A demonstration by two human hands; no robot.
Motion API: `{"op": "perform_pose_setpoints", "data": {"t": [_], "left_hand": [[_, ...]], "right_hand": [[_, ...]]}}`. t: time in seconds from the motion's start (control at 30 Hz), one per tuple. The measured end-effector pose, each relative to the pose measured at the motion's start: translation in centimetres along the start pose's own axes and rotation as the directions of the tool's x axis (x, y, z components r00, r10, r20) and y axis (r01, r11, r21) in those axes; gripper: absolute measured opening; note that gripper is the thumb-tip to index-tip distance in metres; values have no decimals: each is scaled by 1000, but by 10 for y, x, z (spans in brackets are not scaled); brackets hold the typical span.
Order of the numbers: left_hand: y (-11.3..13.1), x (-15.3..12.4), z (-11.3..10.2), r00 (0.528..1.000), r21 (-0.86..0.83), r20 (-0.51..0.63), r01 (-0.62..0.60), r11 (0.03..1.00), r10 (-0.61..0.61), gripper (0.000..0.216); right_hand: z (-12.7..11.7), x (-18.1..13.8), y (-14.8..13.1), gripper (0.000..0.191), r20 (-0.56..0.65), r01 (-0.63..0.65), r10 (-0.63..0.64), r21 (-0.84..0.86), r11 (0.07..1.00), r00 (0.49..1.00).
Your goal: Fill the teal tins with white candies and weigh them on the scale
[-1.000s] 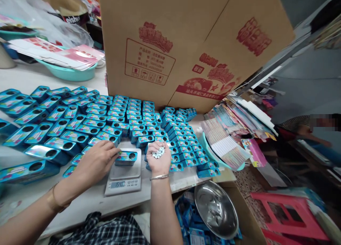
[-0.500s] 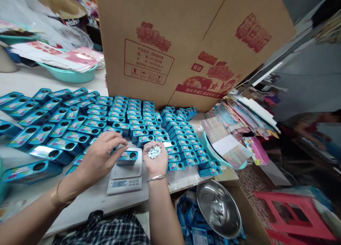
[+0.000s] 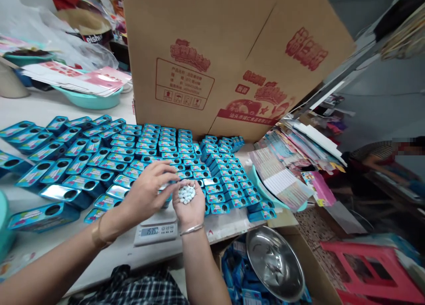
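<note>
Left hand (image 3: 148,191), grip apart, swings from the digital scale (image 3: 156,234) to the cupped, unclosed right hand (image 3: 191,210), pale pellets (image 3: 186,194) now within reach.

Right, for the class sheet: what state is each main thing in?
Scale: on, digits showing
Candies: loose, heaped
Right grip: palm up, cupped under the candies
Left grip: beside the candies; pinching or not, unclear
Blue tins: mostly standing, round dark holes uppermost
Metal bowl: tilted
Large carton: upright
Lower carton: open
</note>
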State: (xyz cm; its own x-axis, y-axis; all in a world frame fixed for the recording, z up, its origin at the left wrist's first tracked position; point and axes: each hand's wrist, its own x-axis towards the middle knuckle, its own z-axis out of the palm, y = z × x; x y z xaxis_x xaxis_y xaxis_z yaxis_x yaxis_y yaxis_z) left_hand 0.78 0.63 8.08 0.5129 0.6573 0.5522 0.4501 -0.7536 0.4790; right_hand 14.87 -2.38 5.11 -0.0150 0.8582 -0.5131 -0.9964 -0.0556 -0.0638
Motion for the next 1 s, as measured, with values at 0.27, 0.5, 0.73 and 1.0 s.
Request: {"op": "perform_pose_setpoints", "data": {"t": [0.27,0.5,0.73,1.0], "left_hand": [[-32,-31,-21,983,34,17,180,983,-181,25],[-31,-47,28,891,340,398,81,937,-221,55],[20,-95,-36,894,222,368,182,958,-255,34],[-26,-232,-94,845,524,138,381,762,-517,35]], "right_hand": [[-13,-3,-33,31,-35,138,-137,45,989,990],[-24,-7,-49,26,-3,201,-201,36,979,980],[-35,-13,-69,17,-60,191,-184,148,970,981],[-33,-1,-58,16,-54,168,-162,123,978,985]]}}
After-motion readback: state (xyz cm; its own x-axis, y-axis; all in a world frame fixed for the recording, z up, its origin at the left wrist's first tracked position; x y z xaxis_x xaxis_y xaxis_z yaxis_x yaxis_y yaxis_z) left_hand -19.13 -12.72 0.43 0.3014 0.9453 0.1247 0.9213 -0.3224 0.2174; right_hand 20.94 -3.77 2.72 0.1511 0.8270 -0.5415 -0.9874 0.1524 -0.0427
